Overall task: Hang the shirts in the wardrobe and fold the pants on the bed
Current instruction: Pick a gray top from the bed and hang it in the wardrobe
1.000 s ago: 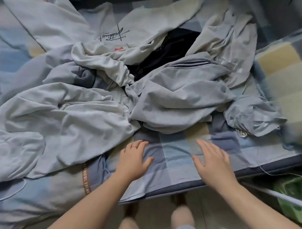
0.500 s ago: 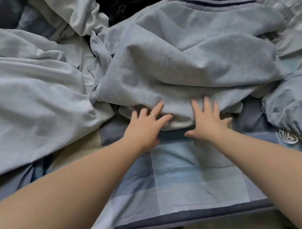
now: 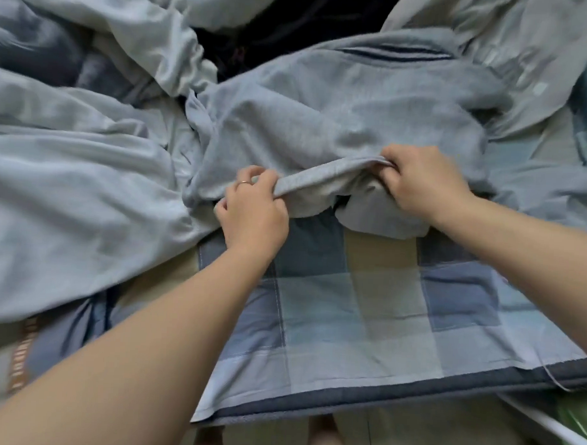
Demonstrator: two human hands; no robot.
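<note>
A grey garment [image 3: 349, 114] with dark stripes near its far end lies crumpled in the middle of the bed. My left hand [image 3: 252, 211] grips its near hem, fingers curled round the fabric. My right hand [image 3: 423, 180] grips the same hem further right, and the edge is lifted off the bed between both hands. A pale blue-grey garment [image 3: 74, 181] spreads over the left side. A black garment [image 3: 285, 25] shows at the top centre, partly buried. More pale fabric [image 3: 511, 40] lies at the top right.
The bed carries a blue, beige and grey checked sheet [image 3: 356, 304], bare in front of my hands, with a dark blue front edge [image 3: 379, 396]. Below it are the floor and my feet. Something green [image 3: 577, 428] sits at the bottom right corner.
Both hands were flat and open at the grey garment's edge; now their fingers have curled round its hem and lifted it. The camera has moved closer to the pile.
</note>
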